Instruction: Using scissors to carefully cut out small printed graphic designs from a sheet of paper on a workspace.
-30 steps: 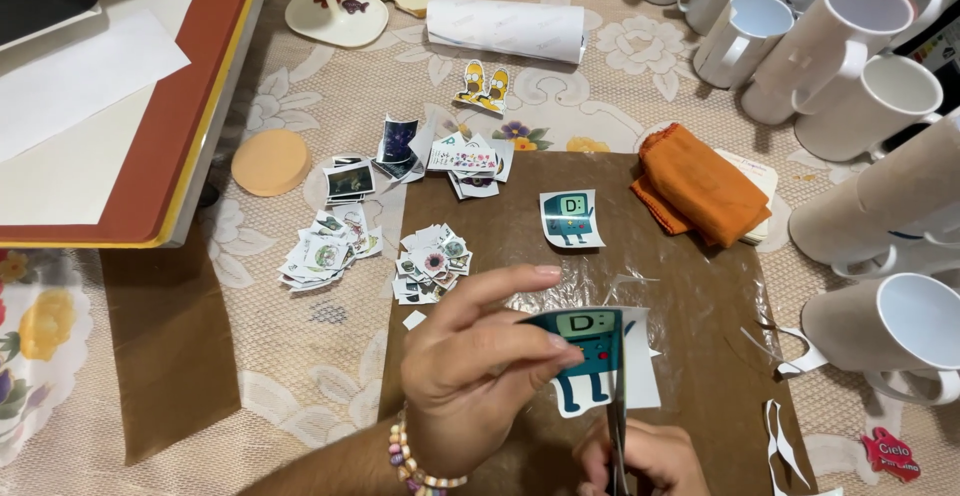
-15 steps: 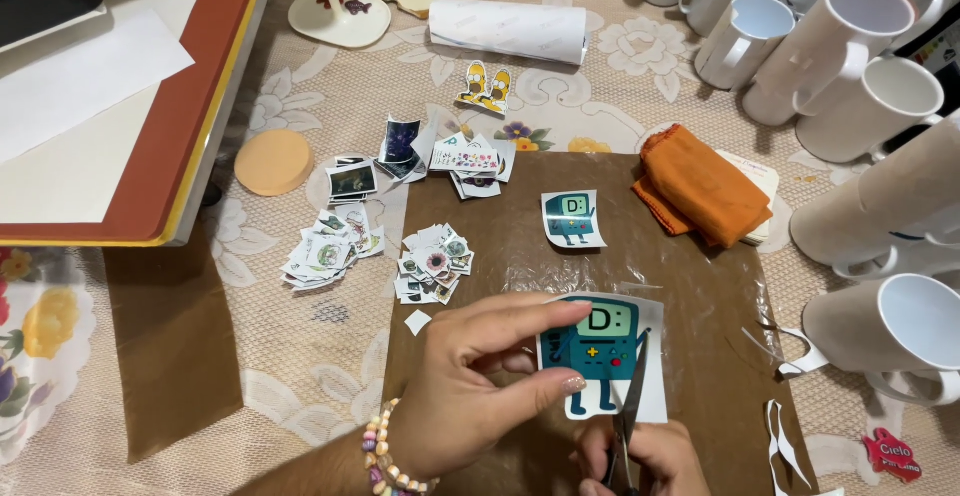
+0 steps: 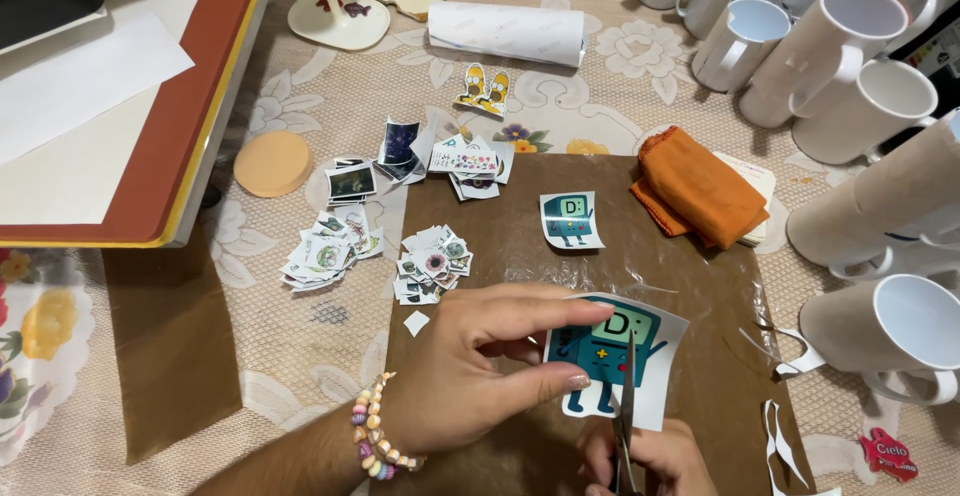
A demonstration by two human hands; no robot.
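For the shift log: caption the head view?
Left hand holds a teal character print; right hand cuts it with scissors.

My left hand (image 3: 470, 371) pinches a glossy paper sticker (image 3: 615, 356); my right (image 3: 645, 456) works metal scissors (image 3: 627, 411). Beneath lies a smooth, shiny brown sheet (image 3: 680, 286) over a lace cloth (image 3: 300, 356). At two o'clock, glazed white mugs (image 3: 850, 56) and a matt orange cloth (image 3: 700, 191).

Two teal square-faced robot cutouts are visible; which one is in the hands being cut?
The larger teal robot cutout, pinched by the left hand with the scissors at it. The smaller teal robot cutout lies untouched farther up the brown sheet.
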